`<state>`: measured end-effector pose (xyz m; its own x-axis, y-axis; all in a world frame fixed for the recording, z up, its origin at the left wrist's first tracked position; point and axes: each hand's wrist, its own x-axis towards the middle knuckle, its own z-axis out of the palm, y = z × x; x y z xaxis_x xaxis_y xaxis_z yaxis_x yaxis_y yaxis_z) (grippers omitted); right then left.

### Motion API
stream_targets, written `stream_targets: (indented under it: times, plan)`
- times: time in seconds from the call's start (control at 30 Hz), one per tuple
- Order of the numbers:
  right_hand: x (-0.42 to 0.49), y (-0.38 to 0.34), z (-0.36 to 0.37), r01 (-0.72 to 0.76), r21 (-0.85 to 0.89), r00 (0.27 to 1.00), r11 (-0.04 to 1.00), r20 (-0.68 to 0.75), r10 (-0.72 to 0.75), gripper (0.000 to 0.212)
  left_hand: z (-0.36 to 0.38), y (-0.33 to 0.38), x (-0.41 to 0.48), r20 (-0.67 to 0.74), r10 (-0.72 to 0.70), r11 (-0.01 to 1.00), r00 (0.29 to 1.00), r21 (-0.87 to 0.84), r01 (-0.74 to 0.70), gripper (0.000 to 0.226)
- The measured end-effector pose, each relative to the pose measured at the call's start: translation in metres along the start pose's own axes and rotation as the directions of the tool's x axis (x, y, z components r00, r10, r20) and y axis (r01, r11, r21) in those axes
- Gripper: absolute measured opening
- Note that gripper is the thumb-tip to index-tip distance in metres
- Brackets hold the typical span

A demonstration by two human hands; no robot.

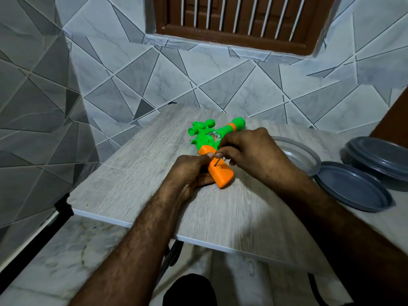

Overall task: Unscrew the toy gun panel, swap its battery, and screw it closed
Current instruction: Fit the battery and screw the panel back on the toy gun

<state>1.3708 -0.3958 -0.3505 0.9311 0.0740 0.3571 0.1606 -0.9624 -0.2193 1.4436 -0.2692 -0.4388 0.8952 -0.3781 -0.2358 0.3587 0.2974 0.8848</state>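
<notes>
- pale wood-grain table [123, 195] fills the lower centre of the frame, its front edge nearest the viewer.
- left hand [189, 171], at centre, wraps round the orange handle [223, 176] of the toy gun [204, 138], thumb on top; i judge this pins the toy so it cannot twist under the tool.
- right hand [249, 151] pinches a thin screwdriver [217, 162] between thumb and forefinger, its tip set on the handle's panel, probably on a screw too small to make out.
- toy gun lies flat on the table at centre frame, green body and muzzle pointing toward the upper right.
- at the right edge sit a shallow grey dish [353, 188], a clear round container [309, 155] half hidden behind the right wrist, and a lidded grey tub [379, 160]; nothing shows in the dish, and what the others hold cannot be told.
- grey tiled wall [242, 85] and a barred brown window [231, 14] close the top.
</notes>
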Motion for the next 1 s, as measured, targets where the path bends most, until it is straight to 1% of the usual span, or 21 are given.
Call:
stream_targets:
  times: [0.1,0.2,0.23,0.33,0.4,0.47,0.53,0.6,0.7,0.73,0.83,0.93,1.0]
  plan:
    - [-0.002,0.001,-0.004,0.034,-0.056,0.998,0.998,0.056,-0.031,0.018,0.001,0.0,-0.001,-0.005,0.0,1.0,1.0,-0.007,0.0,0.038]
    - [-0.003,-0.002,-0.004,0.016,-0.081,0.999,0.997,0.047,-0.012,0.017,0.001,0.001,-0.001,-0.021,0.0,1.0,1.0,-0.007,0.0,0.039]
    - [-0.002,-0.004,-0.003,0.005,-0.117,0.999,0.993,0.041,0.0,0.02,0.001,0.001,-0.001,-0.02,-0.002,1.0,1.0,-0.004,0.002,0.038]
    - [0.0,-0.008,-0.002,-0.044,-0.214,0.998,0.976,0.029,0.051,0.04,0.002,0.0,-0.002,-0.027,-0.003,1.0,1.0,0.002,0.003,0.038]
    - [0.002,-0.009,-0.002,-0.045,-0.234,0.999,0.971,0.012,0.05,0.043,0.002,0.001,-0.002,-0.028,-0.005,1.0,1.0,0.0,0.005,0.039]
    - [0.003,-0.007,0.002,-0.018,-0.197,0.999,0.98,-0.034,0.012,0.033,0.002,0.001,-0.002,-0.027,-0.006,1.0,1.0,-0.002,0.006,0.038]
    - [0.002,-0.006,0.006,0.004,-0.044,0.995,0.999,-0.099,-0.008,0.023,0.002,0.0,-0.001,-0.024,-0.006,1.0,1.0,-0.003,0.006,0.037]
    - [-0.001,-0.006,0.008,-0.022,0.071,0.99,0.997,-0.136,0.032,0.017,0.002,0.001,-0.001,-0.021,-0.005,1.0,1.0,0.0,0.005,0.037]
    - [-0.002,-0.001,0.003,-0.083,0.143,0.986,0.986,-0.131,0.102,0.019,0.002,0.001,-0.002,-0.027,-0.002,1.0,1.0,-0.002,0.002,0.038]
    - [-0.003,0.0,0.001,-0.075,0.132,0.99,0.988,-0.112,0.09,0.017,0.002,0.001,-0.002,-0.025,-0.002,1.0,1.0,-0.002,0.002,0.038]
    - [-0.006,0.003,-0.004,-0.017,0.028,0.998,0.999,-0.063,0.018,0.021,0.002,0.001,-0.002,-0.027,-0.005,1.0,1.0,0.001,0.005,0.038]
    - [-0.005,0.005,-0.002,0.013,0.005,0.997,1.0,-0.07,-0.012,0.013,0.002,0.002,-0.001,-0.037,-0.001,1.0,0.999,-0.003,0.001,0.037]
    - [-0.002,0.004,-0.002,0.006,-0.04,0.998,0.999,-0.065,-0.008,0.018,0.003,0.001,-0.002,-0.031,-0.006,1.0,1.0,-0.007,0.005,0.037]
